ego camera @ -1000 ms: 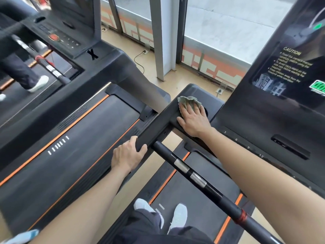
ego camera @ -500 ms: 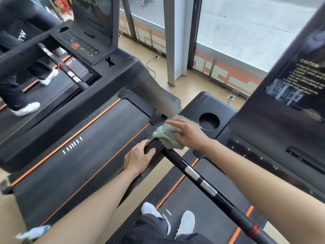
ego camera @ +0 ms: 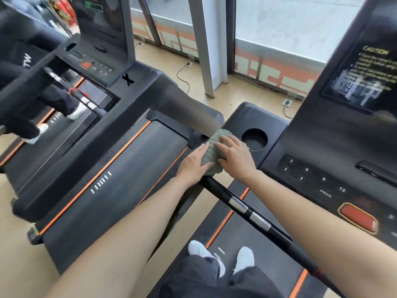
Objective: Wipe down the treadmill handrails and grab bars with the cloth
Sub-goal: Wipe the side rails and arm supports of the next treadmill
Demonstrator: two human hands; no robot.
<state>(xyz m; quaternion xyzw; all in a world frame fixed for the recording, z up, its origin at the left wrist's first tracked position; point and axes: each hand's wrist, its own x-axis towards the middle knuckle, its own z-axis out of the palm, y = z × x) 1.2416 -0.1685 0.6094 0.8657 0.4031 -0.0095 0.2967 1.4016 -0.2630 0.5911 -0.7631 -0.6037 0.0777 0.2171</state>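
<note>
Both forearms stretched forward, converging on handrail [ego camera: 258, 221] upper end. Green cloth [ego camera: 211, 152] bunched over that end, just beside cup holder [ego camera: 254, 139]. Left grip [ego camera: 192, 168] clasps cloth from left, thumb across it; right grip [ego camera: 236, 158] flat on top, fingers spread, released

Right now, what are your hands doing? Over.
Left hand holds cloth, right hand presses it flat. Cloth at top end of handrail. Nothing blocking.
</note>
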